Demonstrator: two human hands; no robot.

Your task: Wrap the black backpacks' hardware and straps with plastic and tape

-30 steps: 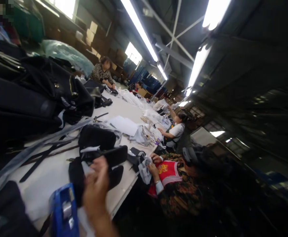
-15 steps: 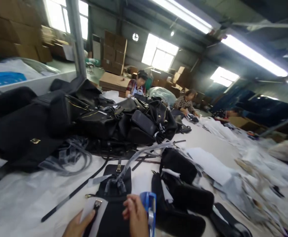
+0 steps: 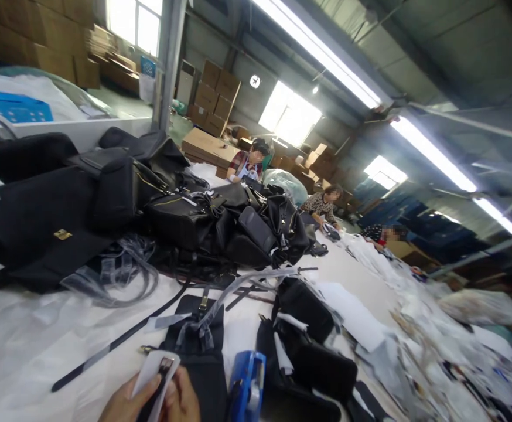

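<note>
At the bottom edge my left hand (image 3: 124, 403) pinches a white paper wrap (image 3: 150, 368) folded round a black strap end with a metal buckle (image 3: 164, 366). My right hand (image 3: 184, 400) is closed against the same strap from the right. The strap belongs to a flat black bag piece (image 3: 198, 346) lying on the white table (image 3: 40, 351). A blue tape dispenser (image 3: 247, 384) stands just right of my right hand, apart from it. Only part of each hand shows, so the fingers' undersides are hidden.
A big pile of black handbags (image 3: 177, 214) fills the table's middle and left. Loose black straps (image 3: 115, 343), clear plastic strips (image 3: 119, 272) and smaller black pouches (image 3: 309, 346) lie close by. White paper scraps (image 3: 357, 316) spread to the right. Three people (image 3: 251, 161) work at the far side.
The camera swung from the right aisle back to the table. My hands moved down and left, and both now close on the paper-wrapped strap end; the blue dispenser sits beside them.
</note>
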